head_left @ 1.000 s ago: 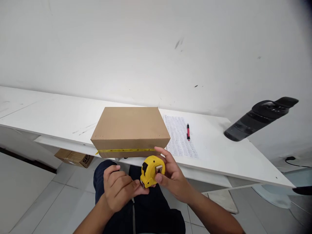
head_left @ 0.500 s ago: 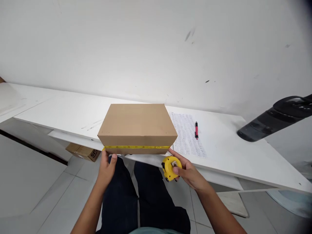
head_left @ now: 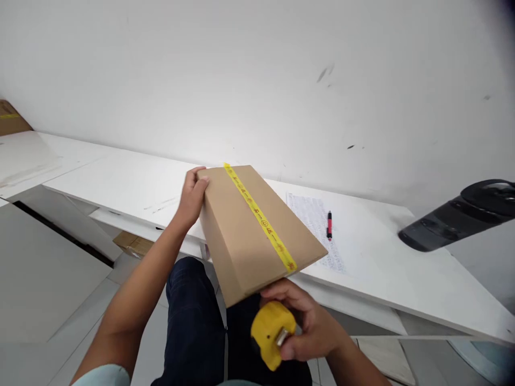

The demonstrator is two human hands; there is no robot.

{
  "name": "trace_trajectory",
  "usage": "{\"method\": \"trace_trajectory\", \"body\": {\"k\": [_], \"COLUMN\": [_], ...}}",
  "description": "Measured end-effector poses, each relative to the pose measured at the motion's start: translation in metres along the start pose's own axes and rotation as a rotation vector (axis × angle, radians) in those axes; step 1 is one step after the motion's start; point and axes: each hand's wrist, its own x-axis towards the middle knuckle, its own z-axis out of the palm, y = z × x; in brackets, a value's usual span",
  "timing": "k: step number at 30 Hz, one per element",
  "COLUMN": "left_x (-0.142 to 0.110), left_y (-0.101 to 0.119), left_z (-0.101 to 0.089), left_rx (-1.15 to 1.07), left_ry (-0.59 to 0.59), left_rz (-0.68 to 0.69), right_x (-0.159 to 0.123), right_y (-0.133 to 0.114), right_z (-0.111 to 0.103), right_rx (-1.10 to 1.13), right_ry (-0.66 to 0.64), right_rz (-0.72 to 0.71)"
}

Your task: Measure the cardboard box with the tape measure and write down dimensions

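Observation:
A brown cardboard box (head_left: pixel 237 225) is tilted over the desk's front edge, its broad face with a strip of yellow printed tape (head_left: pixel 259 214) turned up. My left hand (head_left: pixel 193 195) grips the box at its far left corner, thumb on the face and fingers behind. My right hand (head_left: pixel 306 321) is closed around a yellow tape measure (head_left: pixel 271 329), thumb by its metal end hook. The fingers of that hand reach toward the box's near lower edge; whether they touch it is hard to see. No blade is drawn out of the tape measure.
A sheet of handwritten paper (head_left: pixel 309 212) lies on the white desk (head_left: pixel 386 257) with a red and black pen (head_left: pixel 329 225) on it. To the right stands a dark bottle (head_left: pixel 442 222). Another carton (head_left: pixel 132 244) sits below the desk, and one more (head_left: pixel 14 119) at far left.
The box has been turned and tilted, bringing its taped face up. My left hand moved from the near left corner to the far left one. My right hand came nearer with the tape measure.

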Motion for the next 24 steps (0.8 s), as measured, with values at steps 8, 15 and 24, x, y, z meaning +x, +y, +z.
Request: {"method": "trace_trajectory", "body": {"k": [8,15,24], "left_x": [-0.03,-0.163,-0.174], "left_y": [0.017,0.063,0.036], "left_z": [0.013,-0.028,-0.05], "left_rx": [-0.013,0.496,0.614], "left_ry": [0.049,-0.288,-0.107], "left_rz": [0.074,1.194,1.154], "right_x": [0.009,0.011,0.01], "right_y": [-0.021,-0.066,-0.067], "right_z": [0.01,0.005,0.006], "right_rx": [-0.207,-0.39,-0.545], "right_ry": [0.177,0.255,0.317], "right_rz": [-0.079,-0.309,-0.43]}}
